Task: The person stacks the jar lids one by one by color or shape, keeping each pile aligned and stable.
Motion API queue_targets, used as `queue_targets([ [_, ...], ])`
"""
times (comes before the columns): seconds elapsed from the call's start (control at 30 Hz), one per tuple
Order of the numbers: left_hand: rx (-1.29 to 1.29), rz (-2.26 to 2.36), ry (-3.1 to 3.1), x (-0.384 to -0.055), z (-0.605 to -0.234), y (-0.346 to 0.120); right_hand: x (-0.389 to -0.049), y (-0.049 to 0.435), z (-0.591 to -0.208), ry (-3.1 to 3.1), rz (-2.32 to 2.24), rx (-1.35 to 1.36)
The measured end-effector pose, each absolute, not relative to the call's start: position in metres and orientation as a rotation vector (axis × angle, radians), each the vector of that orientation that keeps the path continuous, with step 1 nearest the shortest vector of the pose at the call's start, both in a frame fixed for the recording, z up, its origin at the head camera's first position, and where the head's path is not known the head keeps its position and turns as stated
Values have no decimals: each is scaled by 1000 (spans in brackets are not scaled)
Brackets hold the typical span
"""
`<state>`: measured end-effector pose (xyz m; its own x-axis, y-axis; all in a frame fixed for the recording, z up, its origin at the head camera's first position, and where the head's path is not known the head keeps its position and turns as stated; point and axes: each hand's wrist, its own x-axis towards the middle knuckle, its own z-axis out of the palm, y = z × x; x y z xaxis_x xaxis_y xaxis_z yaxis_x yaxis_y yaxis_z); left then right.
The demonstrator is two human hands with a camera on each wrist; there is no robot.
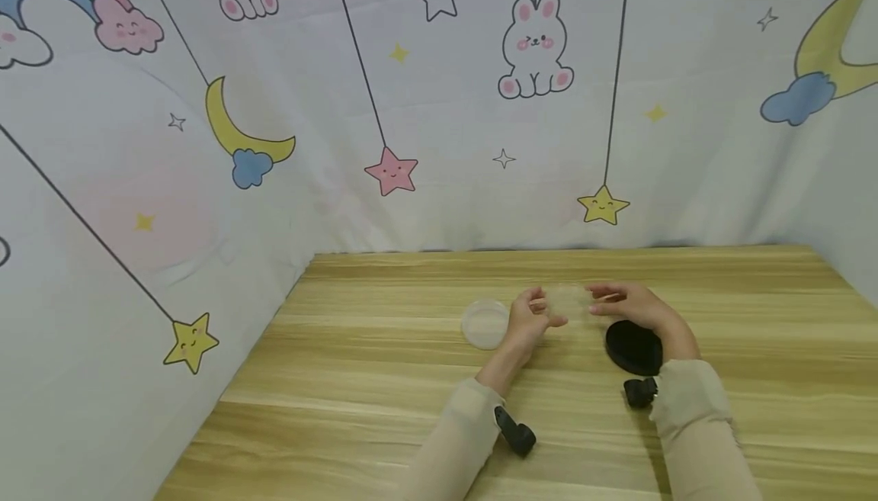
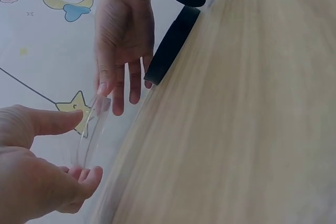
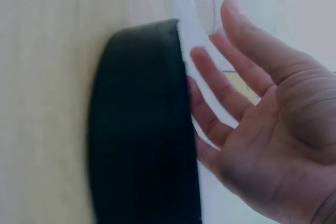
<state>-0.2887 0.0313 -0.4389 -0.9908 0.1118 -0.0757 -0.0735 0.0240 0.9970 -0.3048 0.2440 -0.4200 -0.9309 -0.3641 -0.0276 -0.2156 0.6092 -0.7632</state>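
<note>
A clear, shallow round dish (image 1: 568,301) is held up on edge above the table, between the two hands. My left hand (image 1: 527,327) grips it from the left, and in the left wrist view the thumb and curled fingertips lie at the rim of the dish (image 2: 93,135). On the other side is my right hand (image 1: 636,307), its fingers extended and spread in the right wrist view. Its thumb tip is at the dish's edge; whether it touches, I cannot tell. A black round disc-like thing (image 1: 632,348) lies below my right hand.
Another clear round dish or lid (image 1: 484,324) lies on the wooden table (image 1: 384,379), just left of my left hand. Behind the table hangs a white cloth (image 1: 453,211) printed with stars, rabbits and moons. Each sleeve carries a black wrist camera (image 1: 516,432).
</note>
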Motion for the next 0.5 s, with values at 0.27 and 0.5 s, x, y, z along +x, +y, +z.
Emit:
queue_targets([
  [0.27, 87, 2186, 2109, -287, -429, 29, -297, 242, -399, 2588, -1326, -466],
  [0.5, 265, 2209, 2092, -287, -416, 22, -294, 242, -388, 2498, -1460, -477],
])
